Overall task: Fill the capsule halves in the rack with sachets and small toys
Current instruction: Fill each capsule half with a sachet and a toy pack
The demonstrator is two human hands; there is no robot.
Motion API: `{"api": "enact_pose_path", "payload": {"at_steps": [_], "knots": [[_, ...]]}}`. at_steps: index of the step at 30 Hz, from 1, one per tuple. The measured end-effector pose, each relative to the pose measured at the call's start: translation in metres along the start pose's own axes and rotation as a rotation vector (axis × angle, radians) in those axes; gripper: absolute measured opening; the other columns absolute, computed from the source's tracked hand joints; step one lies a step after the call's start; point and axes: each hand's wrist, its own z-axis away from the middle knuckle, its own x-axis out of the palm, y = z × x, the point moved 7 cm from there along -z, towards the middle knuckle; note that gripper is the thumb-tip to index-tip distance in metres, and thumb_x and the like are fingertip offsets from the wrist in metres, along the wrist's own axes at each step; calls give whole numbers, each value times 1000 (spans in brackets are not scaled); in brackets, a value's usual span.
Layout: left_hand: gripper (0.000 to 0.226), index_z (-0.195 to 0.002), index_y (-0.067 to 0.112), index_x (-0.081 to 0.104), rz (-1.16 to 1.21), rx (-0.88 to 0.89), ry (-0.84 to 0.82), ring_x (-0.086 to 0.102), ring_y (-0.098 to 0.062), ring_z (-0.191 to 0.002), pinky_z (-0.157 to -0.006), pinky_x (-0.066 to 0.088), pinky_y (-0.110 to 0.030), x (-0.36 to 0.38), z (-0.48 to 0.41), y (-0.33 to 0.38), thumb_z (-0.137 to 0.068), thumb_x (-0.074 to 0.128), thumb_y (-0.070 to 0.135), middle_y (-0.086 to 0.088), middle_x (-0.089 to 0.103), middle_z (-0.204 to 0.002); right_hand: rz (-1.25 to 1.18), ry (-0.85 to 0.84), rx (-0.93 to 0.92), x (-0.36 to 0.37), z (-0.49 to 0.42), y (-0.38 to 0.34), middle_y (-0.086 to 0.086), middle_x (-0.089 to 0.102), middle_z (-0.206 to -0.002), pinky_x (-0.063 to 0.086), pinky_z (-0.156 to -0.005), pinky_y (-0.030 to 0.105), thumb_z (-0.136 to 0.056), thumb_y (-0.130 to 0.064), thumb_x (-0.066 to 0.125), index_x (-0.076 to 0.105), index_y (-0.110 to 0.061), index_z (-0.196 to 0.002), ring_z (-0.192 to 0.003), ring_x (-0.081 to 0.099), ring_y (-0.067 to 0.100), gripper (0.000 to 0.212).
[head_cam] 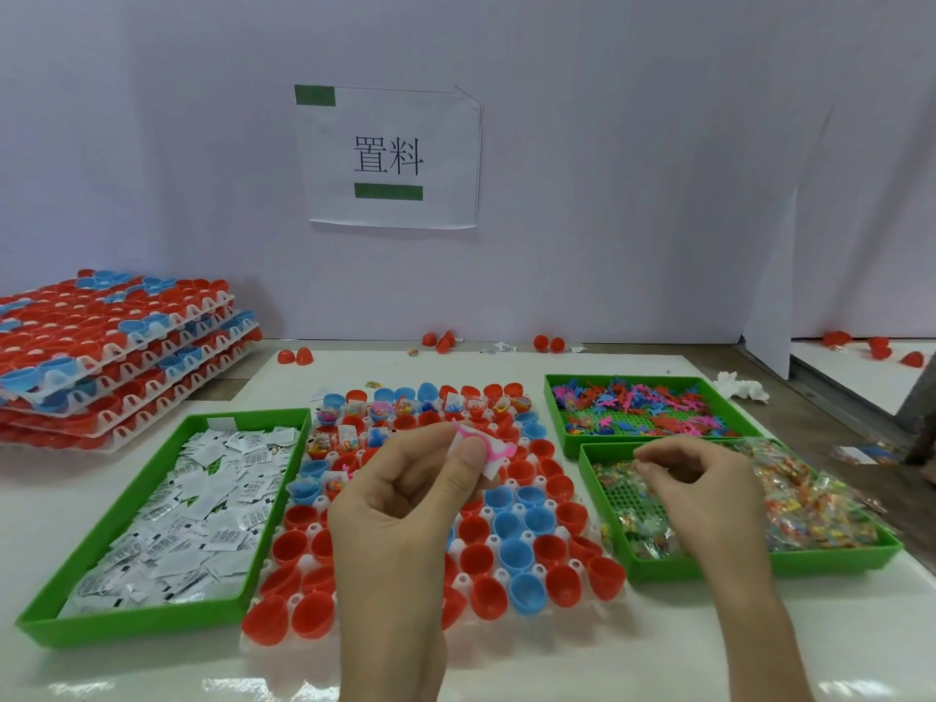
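A white rack (516,509) of red and blue capsule halves lies in the middle of the table; its far rows hold sachets and toys, its near rows are empty. Above the rack my left hand (405,499) pinches a white sachet and a pink toy (489,445) together. My right hand (709,494) hovers over the green tray of clear candy packets (820,557), fingers curled, pinching something small that I cannot make out. A green tray of white sachets (45,623) lies to the left. A green tray of coloured plastic toys (554,397) sits at the back right.
A stack of racks with capsule halves (111,347) stands at the back left. Loose red halves (445,342) lie along the white back wall. A crumpled tissue (742,386) and loose packets (866,453) lie right of the trays.
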Motion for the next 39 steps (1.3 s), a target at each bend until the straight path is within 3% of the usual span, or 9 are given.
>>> {"api": "enact_pose_path", "payload": {"at_steps": [2, 6, 10, 17, 22, 27, 32, 35, 39], "knots": [[31, -81, 30, 80, -2, -5, -6, 73, -13, -66, -60, 55, -16, 0, 0, 0, -52, 79, 40, -4, 77, -77, -98, 43, -51, -3, 3, -9, -14, 72, -71, 50, -61, 6, -80, -3, 80, 74, -30, -75, -68, 67, -1, 28], [29, -81, 29, 80, 10, -15, -35, 73, -14, -65, -60, 56, -17, 2, 0, -1, -53, 80, 38, -5, 77, -77, -431, 52, -149, -7, 14, -49, -7, 77, -79, 58, -71, 19, -77, -10, 82, 78, -25, -85, -78, 74, 11, 17], [26, -78, 29, 79, -25, -2, -73, 72, -14, -63, -59, 55, -17, 7, 2, -1, -54, 79, 39, -3, 76, -75, -667, 15, -218, -2, 37, -96, -5, 77, -82, 58, -70, 18, -72, -19, 83, 78, -24, -88, -76, 75, 13, 17], [28, -81, 24, 78, -69, 11, -123, 73, -12, -66, -59, 54, -13, 10, 3, 0, -56, 79, 37, -2, 76, -76, -777, -96, -242, 13, 64, -135, 0, 76, -75, 55, -63, 16, -67, -22, 82, 77, -22, -78, -69, 73, 13, 12], [34, -89, 40, 75, -172, 18, -144, 74, -9, -72, -58, 52, -9, 5, 0, -1, -56, 79, 39, 4, 75, -79, -737, -357, -212, 21, 64, -141, 1, 77, -77, 56, -64, 16, -69, -21, 80, 77, -17, -80, -72, 74, 13, 12], [28, -89, 35, 75, -326, 31, -324, 73, -11, -70, -64, 55, -14, 9, 0, -5, -68, 84, 19, 2, 74, -75, -609, -556, -175, 26, 61, -133, 3, 77, -79, 56, -65, 20, -70, -24, 79, 77, -22, -81, -75, 74, 16, 11], [37, -92, 41, 74, -416, -8, -410, 72, -16, -67, -61, 56, -17, 8, 0, -12, -68, 86, 15, 6, 71, -87, -469, -688, -205, 26, 62, -128, 3, 77, -82, 57, -62, 21, -78, -23, 77, 77, -25, -85, -74, 75, 19, 7], [34, -94, 39, 73, -457, -11, -465, 72, -16, -63, -59, 57, -19, 7, 0, -14, -64, 85, 29, 8, 71, -87, -420, -797, -225, 29, 68, -128, 3, 77, -86, 60, -67, 25, -81, -22, 80, 78, -25, -87, -78, 75, 20, 8], [37, -101, 35, 70, -521, 19, -516, 72, -14, -63, -59, 56, -18, 4, 0, -18, -66, 81, 41, 7, 72, -84, -352, -817, -264, 34, 71, -128, 1, 76, -81, 58, -69, 24, -78, -10, 84, 76, -24, -84, -76, 74, 17, 17]]}}
